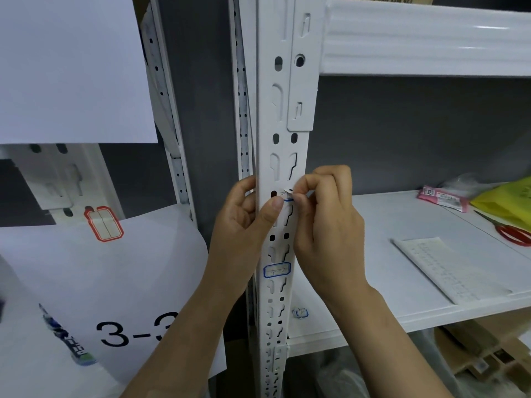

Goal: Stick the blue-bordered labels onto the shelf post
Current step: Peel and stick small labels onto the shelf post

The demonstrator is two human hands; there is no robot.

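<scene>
A white slotted shelf post (283, 116) runs down the middle of the head view. A small blue-bordered label (288, 195) is held against it at mid height, its top corner curled off the metal. My right hand (324, 222) pinches that label from the right. My left hand (244, 222) wraps the post from the left, thumb pressed beside the label. Lower on the post a second blue-bordered label (277, 270) lies flat and stuck. A third blue-bordered label (300, 312) sits on the shelf edge near the post.
On the white shelf (402, 308) to the right lie a label backing sheet (442, 268), red scissors (514, 235), a pink packet (444, 198) and a yellow bag (505, 203). At left hang paper sheets, one marked "3-3" (138, 331), and a red-bordered label (104, 223).
</scene>
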